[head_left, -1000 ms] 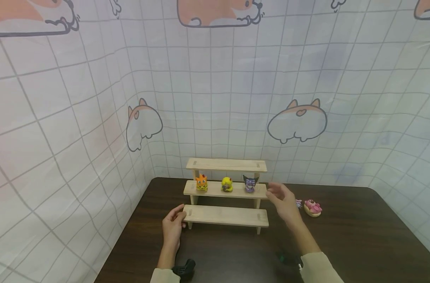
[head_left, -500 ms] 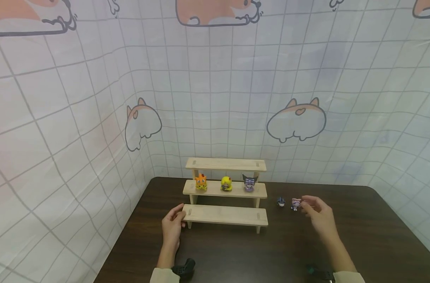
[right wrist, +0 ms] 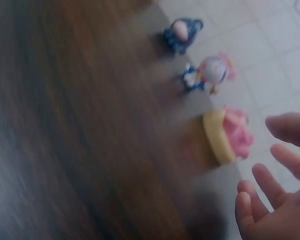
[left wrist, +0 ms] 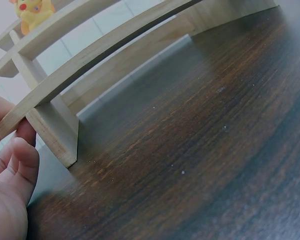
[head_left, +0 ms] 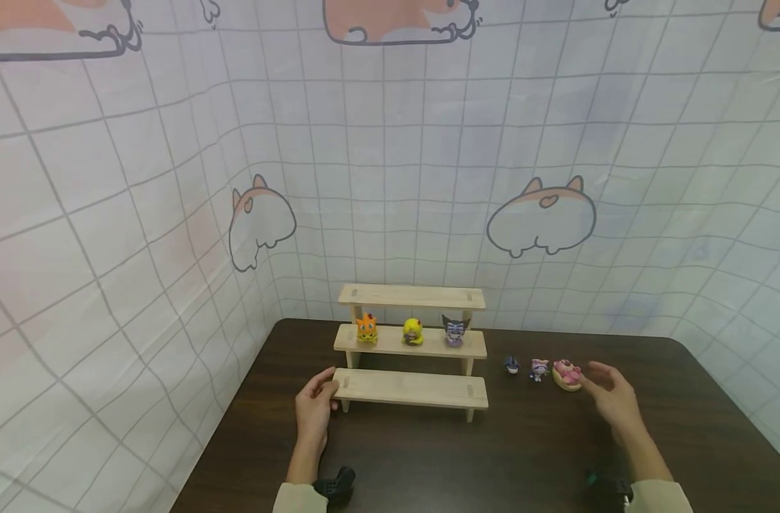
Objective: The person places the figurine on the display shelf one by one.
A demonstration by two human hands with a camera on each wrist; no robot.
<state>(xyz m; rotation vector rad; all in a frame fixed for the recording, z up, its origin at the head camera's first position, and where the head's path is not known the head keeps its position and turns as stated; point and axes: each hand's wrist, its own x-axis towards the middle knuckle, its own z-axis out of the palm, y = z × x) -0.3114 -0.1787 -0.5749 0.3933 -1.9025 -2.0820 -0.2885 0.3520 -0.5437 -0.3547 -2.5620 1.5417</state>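
Note:
My left hand holds the left end of the lowest board of a three-tier wooden display shelf. In the left wrist view, fingers of that hand lie above and below the board's end. My right hand hovers just right of a pink figurine in a tan oval base, fingers spread and holding nothing. Left of that figurine stand a small pink-and-white figurine and a dark blue one. The right wrist view has the pink figurine apart from the fingertips.
On the middle tier sit an orange-and-yellow figurine, a yellow one and a purple one with dark ears. The dark wood table meets a grid-patterned cloth at the back and sides.
My right hand has moved right from beside the middle tier, past the small figurines, to the pink figurine's right side. My left hand stays at the shelf's end.

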